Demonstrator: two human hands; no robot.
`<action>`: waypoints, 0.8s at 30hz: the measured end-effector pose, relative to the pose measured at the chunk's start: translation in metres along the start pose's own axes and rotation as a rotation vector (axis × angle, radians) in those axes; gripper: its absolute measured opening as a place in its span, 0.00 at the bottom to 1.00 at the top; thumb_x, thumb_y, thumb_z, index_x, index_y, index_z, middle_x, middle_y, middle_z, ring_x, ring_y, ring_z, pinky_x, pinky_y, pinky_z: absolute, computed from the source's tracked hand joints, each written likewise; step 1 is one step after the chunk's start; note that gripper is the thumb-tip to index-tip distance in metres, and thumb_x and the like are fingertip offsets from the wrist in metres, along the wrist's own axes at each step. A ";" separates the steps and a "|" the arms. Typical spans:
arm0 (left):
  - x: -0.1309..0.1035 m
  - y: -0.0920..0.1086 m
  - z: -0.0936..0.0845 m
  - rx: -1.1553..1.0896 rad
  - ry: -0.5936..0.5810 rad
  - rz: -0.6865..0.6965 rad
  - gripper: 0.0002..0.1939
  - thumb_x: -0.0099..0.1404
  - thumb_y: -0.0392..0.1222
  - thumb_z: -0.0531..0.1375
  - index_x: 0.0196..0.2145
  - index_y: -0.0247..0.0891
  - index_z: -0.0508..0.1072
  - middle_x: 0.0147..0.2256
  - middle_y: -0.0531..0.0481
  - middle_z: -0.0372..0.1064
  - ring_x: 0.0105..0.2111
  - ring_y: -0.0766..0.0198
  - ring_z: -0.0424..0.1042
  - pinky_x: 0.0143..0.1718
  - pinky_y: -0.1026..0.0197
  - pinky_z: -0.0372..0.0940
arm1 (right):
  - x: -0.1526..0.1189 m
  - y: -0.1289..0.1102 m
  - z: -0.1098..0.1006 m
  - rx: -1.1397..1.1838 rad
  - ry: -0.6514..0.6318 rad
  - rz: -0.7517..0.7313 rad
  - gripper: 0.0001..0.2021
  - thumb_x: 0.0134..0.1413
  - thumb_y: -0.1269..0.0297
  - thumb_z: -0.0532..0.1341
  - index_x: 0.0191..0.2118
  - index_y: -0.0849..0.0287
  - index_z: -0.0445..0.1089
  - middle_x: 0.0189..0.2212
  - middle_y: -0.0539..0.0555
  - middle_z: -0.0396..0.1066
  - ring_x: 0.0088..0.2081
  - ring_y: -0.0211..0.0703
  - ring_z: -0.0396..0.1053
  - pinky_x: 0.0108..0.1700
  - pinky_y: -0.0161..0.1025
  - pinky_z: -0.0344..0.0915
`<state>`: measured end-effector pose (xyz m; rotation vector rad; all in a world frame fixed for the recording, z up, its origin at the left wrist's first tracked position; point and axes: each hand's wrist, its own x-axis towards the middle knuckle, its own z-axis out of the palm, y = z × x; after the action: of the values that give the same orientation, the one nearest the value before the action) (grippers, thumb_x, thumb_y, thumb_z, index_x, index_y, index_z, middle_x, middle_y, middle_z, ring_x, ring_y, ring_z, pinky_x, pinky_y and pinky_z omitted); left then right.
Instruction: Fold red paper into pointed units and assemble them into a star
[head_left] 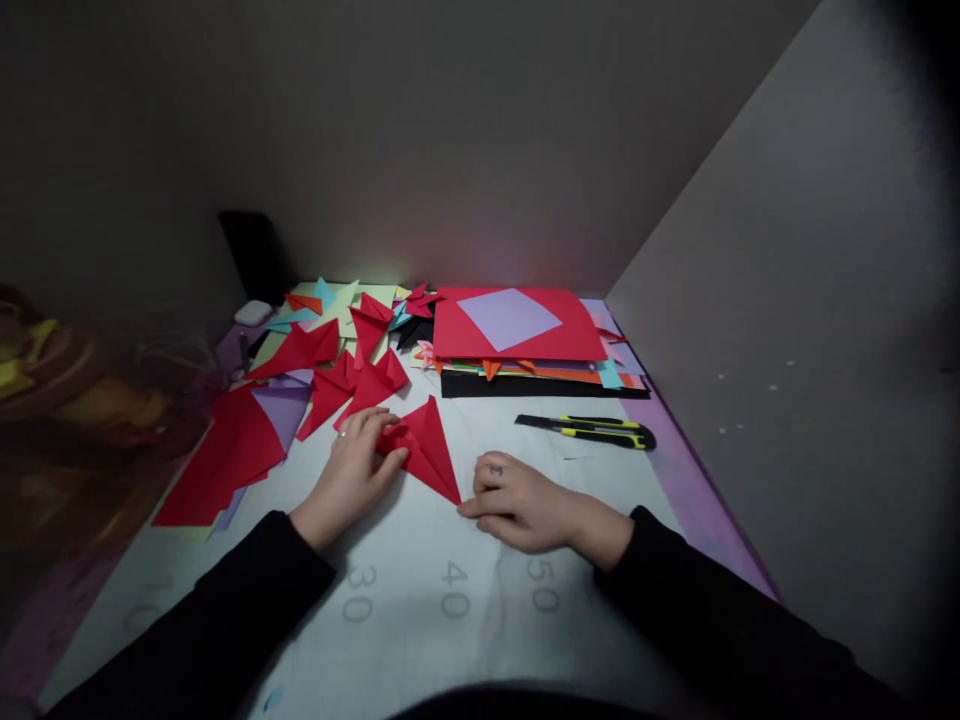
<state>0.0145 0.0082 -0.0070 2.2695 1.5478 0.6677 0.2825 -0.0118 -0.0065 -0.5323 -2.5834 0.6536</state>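
Note:
A red folded paper (431, 449) with a long pointed end lies on the white numbered mat (405, 600) before me. My left hand (361, 468) grips its left side, the thumb on top and the fingers bent over the far edge. At the near right, my right hand (517, 500) pinches the paper's sharp tip between thumb and index finger, its other fingers curled in. Just beyond my left hand lie several red folded paper pieces (381, 376) of similar shape.
A yellow-and-black utility knife (600, 431) lies right of centre. Behind it sits a paper stack topped by a red sheet (525, 345) and a lilac square (510, 318). Red sheets (225, 455) lie at left. A dark upright object (255, 255) and grey walls (450, 150) border the back.

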 end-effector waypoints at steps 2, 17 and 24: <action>0.001 0.000 0.001 0.006 -0.031 -0.008 0.10 0.65 0.43 0.55 0.42 0.38 0.68 0.50 0.40 0.62 0.53 0.49 0.60 0.51 0.42 0.59 | 0.001 -0.001 -0.001 0.004 0.037 0.039 0.10 0.57 0.69 0.55 0.43 0.60 0.72 0.31 0.55 0.67 0.37 0.45 0.63 0.46 0.47 0.63; -0.014 0.023 -0.003 -0.211 0.220 0.139 0.03 0.66 0.35 0.54 0.34 0.40 0.67 0.50 0.42 0.62 0.53 0.55 0.64 0.52 0.49 0.63 | 0.017 -0.006 0.026 1.085 0.518 0.829 0.22 0.50 0.54 0.63 0.47 0.57 0.58 0.34 0.52 0.70 0.26 0.38 0.71 0.25 0.34 0.64; -0.015 0.033 0.002 -0.319 0.500 0.022 0.24 0.62 0.38 0.60 0.53 0.45 0.57 0.61 0.39 0.49 0.62 0.50 0.53 0.57 0.42 0.57 | 0.025 -0.016 0.020 1.212 0.578 0.963 0.20 0.42 0.56 0.68 0.38 0.63 0.67 0.23 0.51 0.73 0.21 0.35 0.69 0.21 0.29 0.56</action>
<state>0.0372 -0.0183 0.0045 1.9715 1.4759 1.4606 0.2481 -0.0204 -0.0070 -1.2102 -0.9344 1.7879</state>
